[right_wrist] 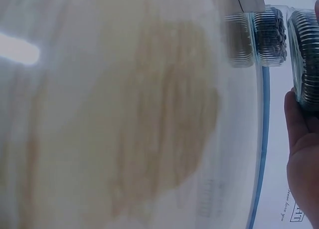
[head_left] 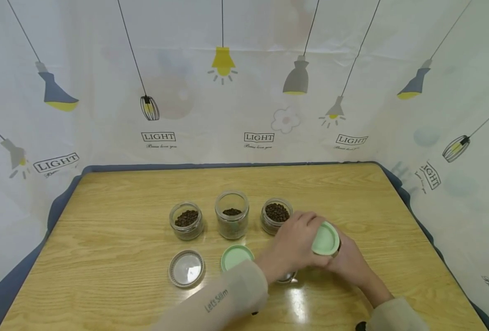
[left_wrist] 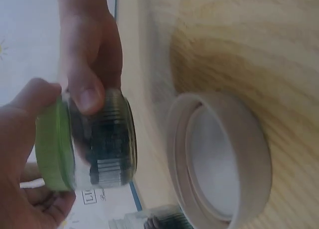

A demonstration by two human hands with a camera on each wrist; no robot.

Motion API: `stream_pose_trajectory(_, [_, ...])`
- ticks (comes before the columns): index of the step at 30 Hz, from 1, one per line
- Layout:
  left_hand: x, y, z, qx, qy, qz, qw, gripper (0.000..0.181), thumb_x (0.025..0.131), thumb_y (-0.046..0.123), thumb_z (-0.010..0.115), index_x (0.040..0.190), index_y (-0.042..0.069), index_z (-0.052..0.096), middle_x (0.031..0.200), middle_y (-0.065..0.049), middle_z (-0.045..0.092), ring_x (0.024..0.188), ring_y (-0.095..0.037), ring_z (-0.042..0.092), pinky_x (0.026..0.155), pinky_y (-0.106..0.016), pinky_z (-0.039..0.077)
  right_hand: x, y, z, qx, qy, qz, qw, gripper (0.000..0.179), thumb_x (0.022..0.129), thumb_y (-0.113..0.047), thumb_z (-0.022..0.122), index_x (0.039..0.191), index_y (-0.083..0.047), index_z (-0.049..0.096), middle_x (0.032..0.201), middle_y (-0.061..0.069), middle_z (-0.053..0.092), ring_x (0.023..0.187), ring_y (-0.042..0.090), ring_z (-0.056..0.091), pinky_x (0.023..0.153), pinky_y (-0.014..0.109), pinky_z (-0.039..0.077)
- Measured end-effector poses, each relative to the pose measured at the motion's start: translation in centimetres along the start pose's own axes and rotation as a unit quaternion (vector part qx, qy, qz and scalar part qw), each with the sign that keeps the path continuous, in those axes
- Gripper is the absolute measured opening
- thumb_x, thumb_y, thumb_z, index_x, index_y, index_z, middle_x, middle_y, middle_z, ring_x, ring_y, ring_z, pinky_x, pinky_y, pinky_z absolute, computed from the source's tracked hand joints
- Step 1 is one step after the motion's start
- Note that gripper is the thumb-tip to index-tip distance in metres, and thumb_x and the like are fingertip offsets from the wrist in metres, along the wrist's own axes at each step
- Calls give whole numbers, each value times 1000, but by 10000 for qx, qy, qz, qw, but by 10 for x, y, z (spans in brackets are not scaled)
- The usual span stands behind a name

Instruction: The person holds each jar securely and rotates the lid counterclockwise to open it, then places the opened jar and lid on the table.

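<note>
Above the right part of the table, both hands hold a ribbed glass jar [left_wrist: 113, 144] of dark beans with a light green lid [head_left: 326, 238]. The left hand [head_left: 298, 239] grips the lid's rim with its fingers curled round it. The right hand [head_left: 350, 263] holds the jar's body, its thumb lying across the glass in the left wrist view. In the right wrist view, part of this right hand [right_wrist: 305, 164] shows at the edge, under the ribbed jar [right_wrist: 306, 54]. The lid sits against the jar's mouth; whether it is fastened cannot be told.
Behind stand three lidless glass jars of coffee beans: a left jar [head_left: 187, 221], a taller middle jar [head_left: 232, 223] and a right jar [head_left: 274, 218]. In front lie a clear-topped lid [head_left: 186, 269], a green lid [head_left: 235, 257] and another lid [head_left: 287, 277], partly hidden by the left arm.
</note>
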State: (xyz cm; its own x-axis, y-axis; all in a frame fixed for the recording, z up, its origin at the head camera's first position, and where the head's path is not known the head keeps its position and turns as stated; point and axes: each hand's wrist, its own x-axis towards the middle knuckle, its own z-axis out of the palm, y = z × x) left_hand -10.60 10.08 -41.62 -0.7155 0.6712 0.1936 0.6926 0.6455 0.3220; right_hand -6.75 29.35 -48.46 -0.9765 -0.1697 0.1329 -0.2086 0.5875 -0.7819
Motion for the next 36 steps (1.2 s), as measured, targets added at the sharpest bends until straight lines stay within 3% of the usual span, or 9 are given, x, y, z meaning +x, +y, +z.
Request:
stream_pose_trajectory(4, [-1,7,3,183,56,-449,9988,82,74,70,67,135,17,52,129,0,57,118,-15,52,100,-29,49,0,-1,1,-114,72,9,9999,84,72,-13,82,143,0,40,131,15,59,112,0,51,93,23,47])
stream_pose_trajectory(6, [0,8,4,302,1,-491,9983,86,73,74,65,136,17,51,129,0,55,120,-15,52,103,-29,47,-1,-1,1,-189,29,19,9998,85,73,-15,82,144,1,39,131,16,58,112,2,51,93,24,47])
stream_pose_trajectory(10, [2,3,-1,121,-268,-82,9995,97,72,77,63,146,18,42,144,1,47,134,-16,45,114,-33,38,-1,1,-3,-284,-80,-35,9996,86,76,-20,83,146,-1,36,135,14,55,117,-2,47,95,19,44])
stream_pose_trajectory(14, [4,-4,-13,-314,-795,505,9951,96,77,67,68,153,20,31,158,1,32,145,-16,33,117,-37,32,-2,3,-6,-162,-249,-88,9995,91,77,-21,83,150,-5,31,138,11,52,118,-7,45,94,19,45])
stream_pose_trajectory(19, [7,-9,-19,-563,-1195,722,9886,86,80,50,74,151,22,35,158,3,35,142,-15,39,110,-32,42,-3,3,-6,78,-355,51,9993,95,72,-23,87,149,-11,32,135,5,54,115,-3,50,93,22,47])
stream_pose_trajectory(23, [7,-10,-17,-708,-1083,629,9896,81,76,49,77,145,23,44,149,5,47,132,-14,48,97,-25,49,-2,3,-6,70,-337,82,9994,97,67,-26,90,147,-16,37,130,1,57,111,1,53,91,24,48])
stream_pose_trajectory(27, [6,-8,-14,-616,-814,412,9939,79,74,53,76,143,26,48,143,5,52,127,-13,50,93,-24,50,-2,3,-6,102,-317,71,9994,97,68,-25,90,148,-17,35,132,2,56,111,2,53,90,25,48])
stream_pose_trajectory(32, [4,0,-6,-43,-486,38,9988,80,75,66,69,141,27,50,135,4,52,122,-12,50,93,-25,50,-2,3,-5,127,-311,-59,9994,96,71,-21,87,150,-14,33,137,4,52,115,-2,49,91,24,48])
stream_pose_trajectory(36, [4,7,0,498,-210,-232,9983,81,74,76,61,135,23,54,126,3,53,113,-11,51,90,-23,51,-2,5,-4,20,-295,-201,9994,91,75,-18,84,149,-7,33,137,10,52,116,-4,47,92,25,48])
